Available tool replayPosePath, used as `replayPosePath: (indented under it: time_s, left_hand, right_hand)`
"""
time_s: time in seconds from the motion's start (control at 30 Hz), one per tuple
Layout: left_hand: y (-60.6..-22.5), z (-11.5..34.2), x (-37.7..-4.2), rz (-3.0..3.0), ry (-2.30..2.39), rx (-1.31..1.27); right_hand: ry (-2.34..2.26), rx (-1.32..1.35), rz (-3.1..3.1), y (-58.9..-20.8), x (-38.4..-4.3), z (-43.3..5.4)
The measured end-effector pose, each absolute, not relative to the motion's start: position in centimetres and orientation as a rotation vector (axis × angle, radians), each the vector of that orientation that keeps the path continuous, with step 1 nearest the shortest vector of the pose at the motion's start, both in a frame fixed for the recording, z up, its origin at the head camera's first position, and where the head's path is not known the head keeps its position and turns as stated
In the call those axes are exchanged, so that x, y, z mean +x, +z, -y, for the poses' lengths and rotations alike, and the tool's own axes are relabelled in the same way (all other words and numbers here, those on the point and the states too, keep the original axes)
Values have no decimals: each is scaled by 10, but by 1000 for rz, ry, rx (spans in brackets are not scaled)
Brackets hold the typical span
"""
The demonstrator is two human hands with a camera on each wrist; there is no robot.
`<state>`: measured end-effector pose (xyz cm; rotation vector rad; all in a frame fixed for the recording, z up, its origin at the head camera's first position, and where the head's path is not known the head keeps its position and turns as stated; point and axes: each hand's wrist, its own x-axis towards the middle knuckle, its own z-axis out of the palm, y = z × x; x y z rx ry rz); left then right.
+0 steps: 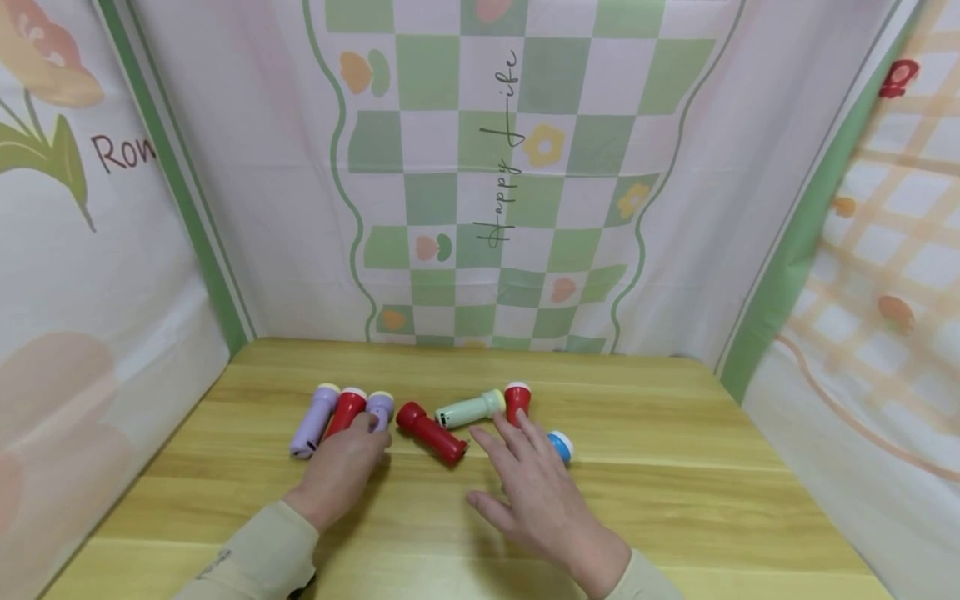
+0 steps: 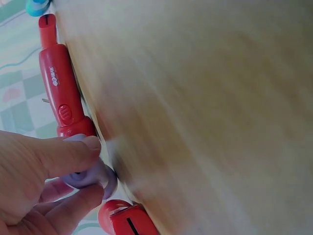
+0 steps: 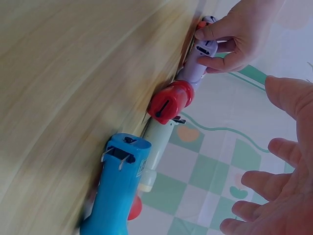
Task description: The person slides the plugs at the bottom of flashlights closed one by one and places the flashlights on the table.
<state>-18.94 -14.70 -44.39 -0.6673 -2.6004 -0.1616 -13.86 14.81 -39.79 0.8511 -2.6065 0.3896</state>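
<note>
My left hand (image 1: 341,473) pinches a small purple flashlight (image 1: 381,405) between thumb and fingers. The left wrist view shows the thumb on one side of this purple flashlight (image 2: 84,179) and a fingertip on the other. Just left of it lie a red flashlight (image 1: 349,407) and another purple one (image 1: 316,417), side by side. My right hand (image 1: 538,502) is spread over the right part of the row, holding nothing. Its fingertips overlap a red flashlight (image 1: 517,398) in the head view, and a blue flashlight (image 3: 115,188) lies beside it, partly hidden by the hand in the head view.
Between the hands a dark red flashlight (image 1: 432,433) lies slantwise on the wooden table (image 1: 675,467). Behind it rests a mint green flashlight (image 1: 467,410). A checked cloth (image 1: 487,200) hangs at the table's back edge, with printed cloths at both sides.
</note>
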Motion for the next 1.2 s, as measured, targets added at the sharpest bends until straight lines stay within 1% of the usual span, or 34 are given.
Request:
replayPosePath:
  time_s: [0.63,1.2]
  left_hand:
    - [-441,145,-187,2661,-107,-673]
    - [-439,143,-184,2675,-59,-663]
  right_hand:
    - [359,846,2637,-397,-137,-150]
    - [180,788,2795,-399,-132,-155]
